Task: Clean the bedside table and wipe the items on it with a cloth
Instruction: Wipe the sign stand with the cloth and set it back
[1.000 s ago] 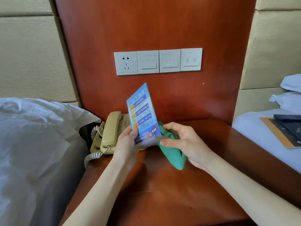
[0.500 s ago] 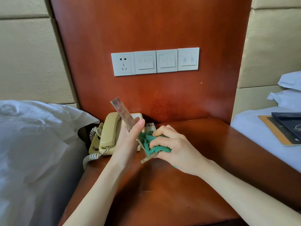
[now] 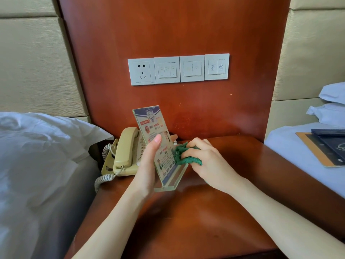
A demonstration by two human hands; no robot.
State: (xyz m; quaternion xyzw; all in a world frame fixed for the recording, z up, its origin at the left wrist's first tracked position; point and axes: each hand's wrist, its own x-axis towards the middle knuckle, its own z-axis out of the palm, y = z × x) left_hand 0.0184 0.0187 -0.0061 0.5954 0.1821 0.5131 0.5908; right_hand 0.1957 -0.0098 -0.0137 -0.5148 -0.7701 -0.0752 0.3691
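My left hand (image 3: 147, 165) grips a clear acrylic sign holder (image 3: 158, 143) with a printed card in it, tilted above the wooden bedside table (image 3: 196, 212). Its thumb lies across the card's face and the fingers reach behind. My right hand (image 3: 207, 161) holds a bunched green cloth (image 3: 186, 157) pressed against the lower right part of the card, near the holder's clear base. A beige corded telephone (image 3: 125, 152) sits at the table's back left, just behind my left hand.
A white duvet (image 3: 37, 165) covers the bed on the left. On the right bed lie a dark folder on an orange-edged one (image 3: 326, 148) and pillows (image 3: 332, 105). A socket and switch panel (image 3: 178, 69) is on the wooden wall panel.
The sign holder has been turned from its blue side through edge-on, so its other printed face shows. My right hand with the cloth now presses on that face.
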